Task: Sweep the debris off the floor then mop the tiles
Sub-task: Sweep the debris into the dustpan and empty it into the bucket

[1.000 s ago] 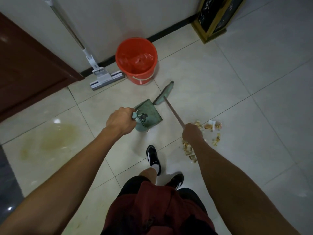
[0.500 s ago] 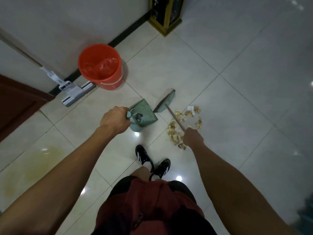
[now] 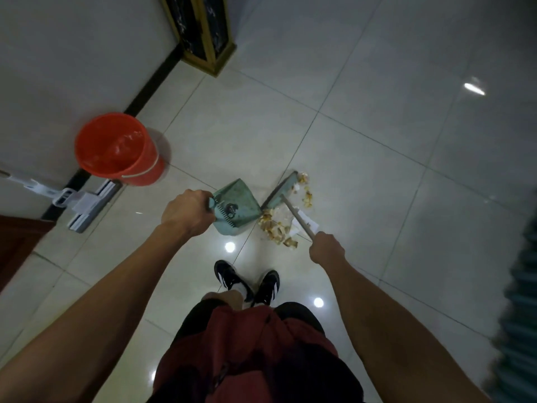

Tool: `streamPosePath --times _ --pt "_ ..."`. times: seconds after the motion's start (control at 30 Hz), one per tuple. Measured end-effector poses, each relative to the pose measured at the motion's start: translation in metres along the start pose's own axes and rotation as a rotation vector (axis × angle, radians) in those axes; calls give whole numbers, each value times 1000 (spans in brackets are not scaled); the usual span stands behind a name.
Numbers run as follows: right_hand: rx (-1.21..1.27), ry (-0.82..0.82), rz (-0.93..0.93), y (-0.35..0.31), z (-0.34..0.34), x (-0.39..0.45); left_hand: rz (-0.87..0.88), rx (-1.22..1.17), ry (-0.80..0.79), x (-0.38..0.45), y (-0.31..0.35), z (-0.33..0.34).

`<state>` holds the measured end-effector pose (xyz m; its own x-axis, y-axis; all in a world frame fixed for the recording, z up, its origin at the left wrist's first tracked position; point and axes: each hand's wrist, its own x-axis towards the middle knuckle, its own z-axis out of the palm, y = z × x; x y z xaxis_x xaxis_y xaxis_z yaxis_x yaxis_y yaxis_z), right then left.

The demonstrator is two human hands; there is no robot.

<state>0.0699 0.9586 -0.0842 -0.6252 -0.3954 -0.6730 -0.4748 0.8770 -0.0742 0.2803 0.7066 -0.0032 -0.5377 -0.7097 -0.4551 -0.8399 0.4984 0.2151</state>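
My left hand (image 3: 187,212) grips the handle of a green dustpan (image 3: 236,206) that sits on the pale floor tiles. My right hand (image 3: 327,251) grips the wooden handle of a broom (image 3: 297,218), whose green head (image 3: 280,190) stands just right of the dustpan. A pile of yellowish debris (image 3: 276,228) with bits of white paper lies on the floor beside the dustpan's mouth and around the broom head. A flat mop (image 3: 84,206) leans against the wall at the left.
A red bucket (image 3: 116,148) lined with a red bag stands by the wall, next to the mop. A dark gold-framed stand (image 3: 203,33) sits at the wall further back. My feet (image 3: 247,282) are just behind the debris. A blurred teal object (image 3: 520,301) fills the right edge.
The view has swung to the right, so the bucket and mop slid left. The broom head has moved in beside the dustpan, and the debris now lies close to the dustpan's mouth.
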Motion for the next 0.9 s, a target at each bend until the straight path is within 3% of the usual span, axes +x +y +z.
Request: streamPosePath --times 0.27,0.63,0.9 --pt "135 5 48 6 -12 5 79 80 6 23 26 -23" --pt "602 23 255 -88 -72 91 224 142 -73 143 -3 -78" --pt "722 -95 440 -151 -64 125 360 215 -132 241 -28 -110"
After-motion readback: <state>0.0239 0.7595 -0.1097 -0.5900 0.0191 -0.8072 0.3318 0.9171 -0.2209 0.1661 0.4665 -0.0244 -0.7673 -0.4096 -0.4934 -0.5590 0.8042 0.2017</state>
